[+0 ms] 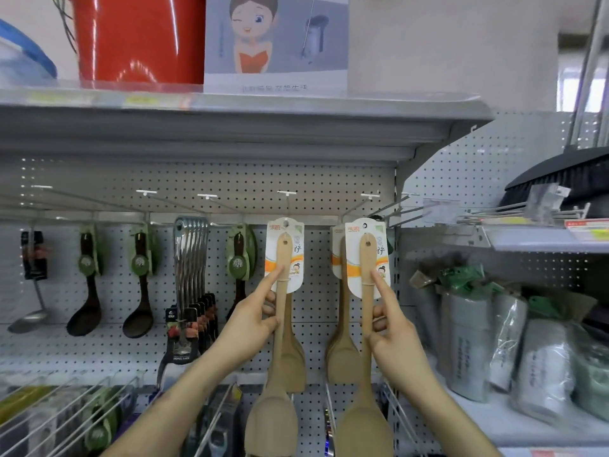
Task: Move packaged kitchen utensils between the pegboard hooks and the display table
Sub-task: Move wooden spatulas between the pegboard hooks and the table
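The person stands facing the pegboard [230,179] under a grey shelf [230,107], both arms raised. The left hand [253,319] grips the handle of the left spatula [279,351], thumb across the front and fingers curled behind. Its index finger points straight up and rests on the lower edge of the card [296,245] that wraps the handle. The right hand [393,328] holds the right spatula [365,367] the same way, with its index finger laid up against the side of that one's card [379,252].

Both spatulas are pale wood and hang upright with their blades down, side by side and apart. The tops of their cards are level with the hooks [287,201]. From here I cannot tell whether the card holes are actually on the wire. Behind each held spatula another one [293,357] of the same kind hangs against the board, the right one [341,351] showing just to the left of the held handle.

Along the row to the left hang dark ladles [87,291] on green cards, a bunch of steel utensils [191,258] and, at the far end, a steel ladle [33,291]. Wire baskets [66,407] sit below them. On the shelf stands a red bucket [138,37], with a box [276,41] showing a cartoon figure beside it. Off to the right there is a black broom head [560,179], and below it grey wrapped rolls [468,341] stand on a lower shelf.
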A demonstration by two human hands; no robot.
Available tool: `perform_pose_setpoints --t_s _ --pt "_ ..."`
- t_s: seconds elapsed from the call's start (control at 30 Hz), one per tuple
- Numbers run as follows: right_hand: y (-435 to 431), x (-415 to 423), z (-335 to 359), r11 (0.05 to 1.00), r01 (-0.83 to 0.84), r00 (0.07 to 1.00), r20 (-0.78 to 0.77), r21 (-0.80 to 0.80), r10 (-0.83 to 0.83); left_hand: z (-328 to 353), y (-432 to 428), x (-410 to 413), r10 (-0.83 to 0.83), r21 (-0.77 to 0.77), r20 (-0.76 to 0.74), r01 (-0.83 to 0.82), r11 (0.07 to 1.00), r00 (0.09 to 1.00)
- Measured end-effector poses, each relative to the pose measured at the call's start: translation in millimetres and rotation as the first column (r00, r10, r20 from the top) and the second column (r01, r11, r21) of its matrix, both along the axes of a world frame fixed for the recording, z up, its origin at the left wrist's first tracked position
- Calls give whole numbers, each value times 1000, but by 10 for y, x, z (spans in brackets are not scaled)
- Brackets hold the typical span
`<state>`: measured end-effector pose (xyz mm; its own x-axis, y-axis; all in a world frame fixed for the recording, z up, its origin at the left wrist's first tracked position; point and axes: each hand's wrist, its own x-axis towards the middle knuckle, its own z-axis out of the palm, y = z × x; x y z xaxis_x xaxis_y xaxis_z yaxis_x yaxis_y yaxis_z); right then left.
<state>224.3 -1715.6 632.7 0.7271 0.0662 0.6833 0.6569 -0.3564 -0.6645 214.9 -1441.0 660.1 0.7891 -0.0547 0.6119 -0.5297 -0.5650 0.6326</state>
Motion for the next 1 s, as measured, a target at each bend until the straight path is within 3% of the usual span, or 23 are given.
perform_pose_setpoints --t_s 0.37,0.63,1.0 --pt "86 442 120 999 0 991 -132 -43 -6 12 80 482 56 -20 -47 -57 998 997" --pt "233 890 424 975 3 981 -186 -224 -46 128 114 883 102 -30 -86 -104 994 991" --pt "136 976 -33 965 -29 963 -267 -261 -43 -381 250 758 117 -69 -161 -130 989 980"
